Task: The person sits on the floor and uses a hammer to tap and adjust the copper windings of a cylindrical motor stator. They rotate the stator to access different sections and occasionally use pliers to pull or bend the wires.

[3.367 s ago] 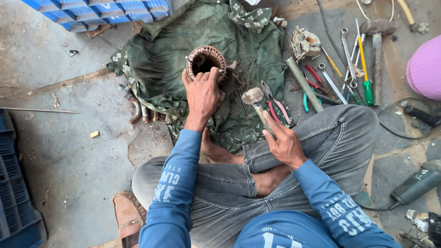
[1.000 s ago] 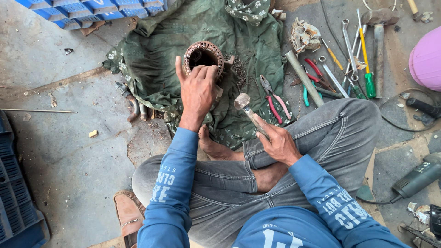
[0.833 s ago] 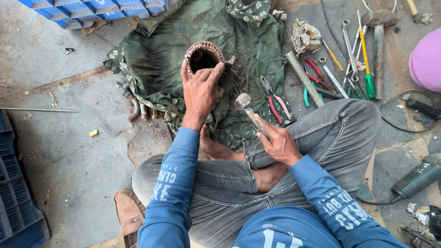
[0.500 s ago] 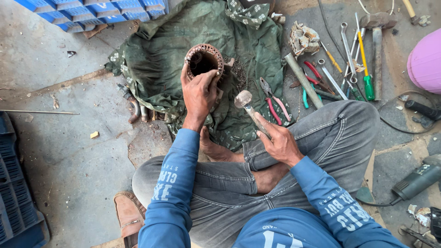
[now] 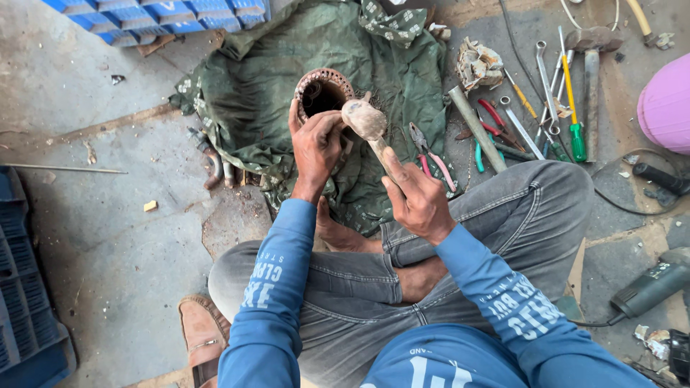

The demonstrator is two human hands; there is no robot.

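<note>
A rusty round motor stator (image 5: 321,90) with copper windings stands on a green cloth (image 5: 251,93) on the floor. My left hand (image 5: 316,147) grips its near rim and seems to pinch something small against it. My right hand (image 5: 417,201) holds a hammer (image 5: 368,123) by the handle. The hammer's head is blurred and sits right next to the left hand's fingers, at the stator's right edge. I sit cross-legged in grey jeans with bare feet.
Pliers (image 5: 431,154) lie on the cloth by my right hand. Spanners, screwdrivers, a metal pipe (image 5: 476,129) and a big hammer (image 5: 591,61) lie at the upper right. A power tool (image 5: 650,287) lies at right, blue crates (image 5: 21,287) at left and top.
The hammer has swung left and up from beside my knee to the stator's rim by my left hand. The left hand stays on the stator, its fingers now curled tighter.
</note>
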